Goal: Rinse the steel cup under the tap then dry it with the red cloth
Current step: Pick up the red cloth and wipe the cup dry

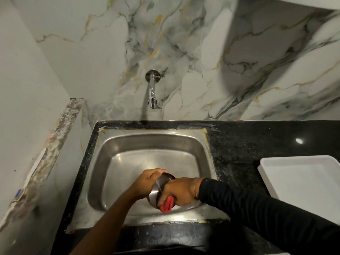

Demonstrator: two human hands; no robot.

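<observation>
The steel cup (157,190) is held tilted over the near half of the steel sink (110,150). My left hand (147,183) grips the cup from the left side. My right hand (179,191) presses the red cloth (166,204) against the cup's right side; only a bunched end of the cloth sticks out below the fingers. The tap (152,89) juts from the marble wall above the sink's far edge, and no water is seen running from it.
Black granite counter (248,144) surrounds the sink. A white rectangular tray (301,173) lies on the counter at the right. A plain wall with a marble ledge (55,144) closes off the left side.
</observation>
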